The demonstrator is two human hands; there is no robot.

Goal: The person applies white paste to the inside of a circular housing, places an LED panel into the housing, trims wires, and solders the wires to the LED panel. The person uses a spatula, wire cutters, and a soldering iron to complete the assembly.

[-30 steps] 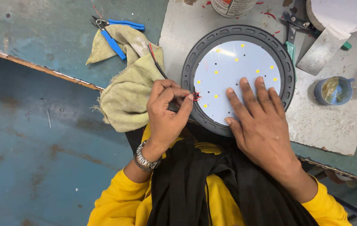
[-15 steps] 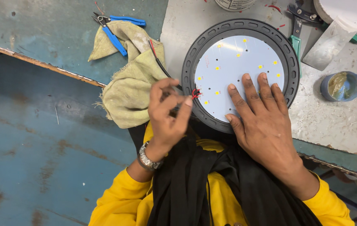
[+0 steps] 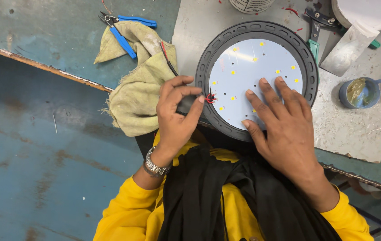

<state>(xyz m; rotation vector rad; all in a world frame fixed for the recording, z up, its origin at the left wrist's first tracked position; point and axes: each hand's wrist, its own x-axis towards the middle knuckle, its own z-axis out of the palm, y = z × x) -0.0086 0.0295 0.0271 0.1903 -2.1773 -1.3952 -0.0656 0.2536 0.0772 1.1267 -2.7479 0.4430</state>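
We see our left hand [image 3: 178, 114] pinching the short red and black wires [image 3: 209, 97] at the near-left rim of the round LED light panel [image 3: 256, 80], while our right hand [image 3: 284, 120] lies open, fingers flat on its white board, on the desk [image 3: 355, 129].
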